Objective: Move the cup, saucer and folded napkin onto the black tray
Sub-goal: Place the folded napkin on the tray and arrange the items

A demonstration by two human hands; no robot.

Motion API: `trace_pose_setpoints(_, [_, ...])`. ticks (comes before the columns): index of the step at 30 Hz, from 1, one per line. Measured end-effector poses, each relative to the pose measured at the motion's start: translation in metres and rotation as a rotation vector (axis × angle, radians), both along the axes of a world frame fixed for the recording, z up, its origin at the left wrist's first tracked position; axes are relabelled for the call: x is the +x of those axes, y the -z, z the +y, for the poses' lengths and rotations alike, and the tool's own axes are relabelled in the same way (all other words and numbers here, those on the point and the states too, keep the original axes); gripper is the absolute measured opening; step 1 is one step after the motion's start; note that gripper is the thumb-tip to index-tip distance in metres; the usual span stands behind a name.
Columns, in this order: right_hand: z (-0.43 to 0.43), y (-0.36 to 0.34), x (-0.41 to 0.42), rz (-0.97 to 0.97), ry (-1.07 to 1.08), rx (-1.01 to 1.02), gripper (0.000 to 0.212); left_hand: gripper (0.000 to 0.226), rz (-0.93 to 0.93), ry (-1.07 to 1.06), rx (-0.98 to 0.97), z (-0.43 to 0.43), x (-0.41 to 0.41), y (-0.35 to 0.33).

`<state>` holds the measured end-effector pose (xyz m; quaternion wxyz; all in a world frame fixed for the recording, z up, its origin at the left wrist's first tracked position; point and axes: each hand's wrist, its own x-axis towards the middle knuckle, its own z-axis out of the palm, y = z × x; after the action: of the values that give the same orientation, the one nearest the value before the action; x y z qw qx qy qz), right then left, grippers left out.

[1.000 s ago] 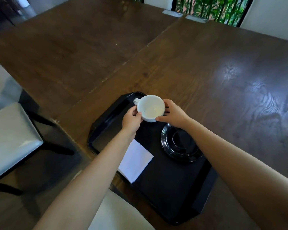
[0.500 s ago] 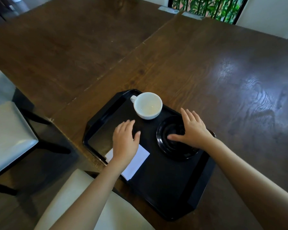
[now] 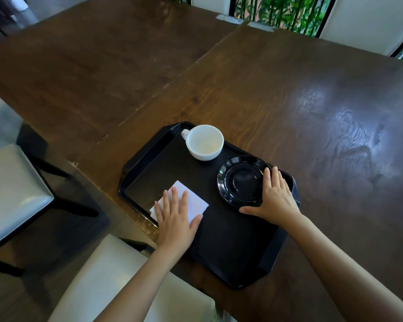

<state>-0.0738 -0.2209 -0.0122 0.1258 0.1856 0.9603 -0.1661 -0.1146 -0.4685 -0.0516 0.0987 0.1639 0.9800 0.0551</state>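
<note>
- cup (image 3: 205, 142): ceramic, fragile; grip by handle
- saucer (image 3: 241, 181): glossy, slippery; right hand (image 3: 275, 199) flat on rim
- napkin (image 3: 188, 199): limp; left hand (image 3: 174, 216) flat, fingers spread

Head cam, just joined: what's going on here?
A person is arranging a black plastic tray on a dark wooden table. The white ceramic cup, glossy black saucer and folded white napkin are all on the tray. The left hand lies flat on the napkin; the right hand rests open against the saucer's edge. The cup stands alone, not on the saucer.
</note>
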Motion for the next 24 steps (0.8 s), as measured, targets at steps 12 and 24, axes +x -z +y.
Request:
trace_pose_setpoints(12, [0.000, -0.013, 0.009, -0.148, -0.026, -0.019, 0.131, 0.071, -0.065, -0.013, -0.024, 0.007, 0.000, -0.003])
trace_pose_setpoints(24, [0.003, -0.116, 0.047, -0.481, -0.192, 0.046, 0.109, 0.073, -0.453, 0.035, -0.146, 0.042, 0.002, -0.115])
